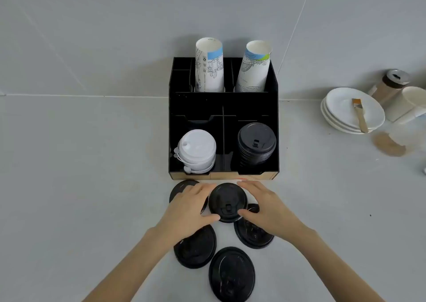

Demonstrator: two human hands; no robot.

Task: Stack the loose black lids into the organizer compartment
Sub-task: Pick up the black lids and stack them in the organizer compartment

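Nearest, three black lids (231,273) lie loose on the table (80,186); a fourth hides under the left hand (187,206). Both it and the right hand (265,203) clasp one lid (227,201). Beyond, the organizer (223,108) holds a partial black stack (256,144).

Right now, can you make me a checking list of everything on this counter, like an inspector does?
Surface: pale grey counter, wall behind.
Job's things: held black lid; four loose black lids on the counter; black lid stack in organizer front right compartment.
Clutter: white lids, paper cups, white saucers, brush.
Grippers: left hand and right hand grip the held lid's sides.
Cables: nothing seen.
Surroundings: lidded jar.
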